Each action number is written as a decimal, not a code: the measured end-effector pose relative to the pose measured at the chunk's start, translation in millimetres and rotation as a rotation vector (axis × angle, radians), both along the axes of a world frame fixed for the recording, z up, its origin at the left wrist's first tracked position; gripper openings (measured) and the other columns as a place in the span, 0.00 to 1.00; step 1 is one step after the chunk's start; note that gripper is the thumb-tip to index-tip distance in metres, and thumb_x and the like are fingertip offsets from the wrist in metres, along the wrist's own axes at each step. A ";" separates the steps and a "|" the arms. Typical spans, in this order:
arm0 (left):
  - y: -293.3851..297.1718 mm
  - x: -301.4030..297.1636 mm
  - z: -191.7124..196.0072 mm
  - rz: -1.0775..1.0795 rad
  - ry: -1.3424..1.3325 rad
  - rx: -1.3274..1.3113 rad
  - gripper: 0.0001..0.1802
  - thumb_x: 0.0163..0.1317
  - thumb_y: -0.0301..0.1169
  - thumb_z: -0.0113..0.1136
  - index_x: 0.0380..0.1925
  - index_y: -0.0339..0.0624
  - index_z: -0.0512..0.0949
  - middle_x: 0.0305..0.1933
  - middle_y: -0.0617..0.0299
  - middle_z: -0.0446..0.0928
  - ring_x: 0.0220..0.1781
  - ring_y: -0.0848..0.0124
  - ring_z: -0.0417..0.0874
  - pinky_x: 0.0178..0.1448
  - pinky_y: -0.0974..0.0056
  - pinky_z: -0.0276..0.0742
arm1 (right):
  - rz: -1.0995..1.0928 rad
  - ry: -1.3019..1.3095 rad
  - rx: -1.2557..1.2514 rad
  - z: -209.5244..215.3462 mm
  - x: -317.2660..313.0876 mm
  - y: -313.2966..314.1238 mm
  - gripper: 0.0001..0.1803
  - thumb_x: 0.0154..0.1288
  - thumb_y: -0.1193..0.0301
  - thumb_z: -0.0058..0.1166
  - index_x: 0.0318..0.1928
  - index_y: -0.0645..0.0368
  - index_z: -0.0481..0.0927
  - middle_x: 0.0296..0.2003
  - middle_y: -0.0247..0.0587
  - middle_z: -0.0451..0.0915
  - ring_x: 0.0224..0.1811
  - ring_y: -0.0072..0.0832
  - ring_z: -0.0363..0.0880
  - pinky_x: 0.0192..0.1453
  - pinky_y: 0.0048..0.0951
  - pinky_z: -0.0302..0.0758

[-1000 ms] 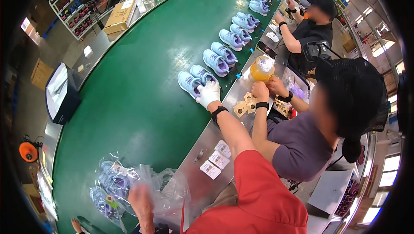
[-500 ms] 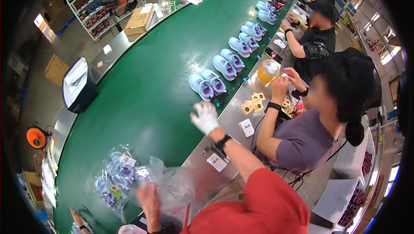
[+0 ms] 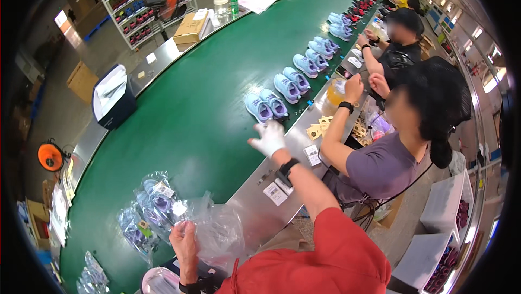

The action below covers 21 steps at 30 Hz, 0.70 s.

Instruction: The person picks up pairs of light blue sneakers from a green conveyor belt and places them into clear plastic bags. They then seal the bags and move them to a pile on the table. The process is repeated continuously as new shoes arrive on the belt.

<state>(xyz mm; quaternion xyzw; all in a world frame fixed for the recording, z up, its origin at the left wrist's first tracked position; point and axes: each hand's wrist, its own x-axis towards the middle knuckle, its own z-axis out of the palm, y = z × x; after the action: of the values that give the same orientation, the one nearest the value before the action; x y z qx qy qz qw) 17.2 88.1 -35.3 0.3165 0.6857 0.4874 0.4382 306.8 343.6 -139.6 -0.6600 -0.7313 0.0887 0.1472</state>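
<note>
My right hand (image 3: 268, 139), in a white glove with the fingertips bare, reaches over the green belt with its fingers spread. It is just short of the nearest pair of light-blue sneakers (image 3: 266, 105), which have lilac linings; whether it touches them I cannot tell. My bare left hand (image 3: 185, 242) is pinched on a clear plastic bag (image 3: 220, 234), which spreads out beside it near the belt's edge. Just left of that hand, pairs of light-blue sneakers in clear bags (image 3: 154, 199) lie on the belt, with tags on them.
More sneaker pairs (image 3: 291, 84) line the right side of the green conveyor belt (image 3: 179, 126). White label cards (image 3: 275, 193) lie on the metal ledge. A co-worker in a purple shirt (image 3: 374, 172) sits close on my right. A dark box (image 3: 114, 98) stands across the belt.
My right hand has moved forward, closer to the nearest sneakers. My left hand stays by the clear bag. Another person's hand at the lower left has gone from view; bagged sneakers show there now.
</note>
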 end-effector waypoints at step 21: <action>79.4 -14.6 -30.9 0.151 -0.084 -0.034 0.05 0.63 0.30 0.57 0.31 0.41 0.76 0.27 0.73 0.72 0.28 0.83 0.68 0.33 0.75 0.64 | 0.133 1.226 -0.501 20.0 32.8 39.1 0.27 0.58 0.44 0.57 0.34 0.59 0.79 0.26 0.30 0.78 0.31 0.15 0.76 0.32 0.20 0.72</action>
<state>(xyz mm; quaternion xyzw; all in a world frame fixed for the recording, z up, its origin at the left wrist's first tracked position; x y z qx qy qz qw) 2.6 167.4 -66.2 0.2358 0.6968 0.5201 0.4340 339.6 382.7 -119.6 -0.4578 -0.5116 0.6243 0.3728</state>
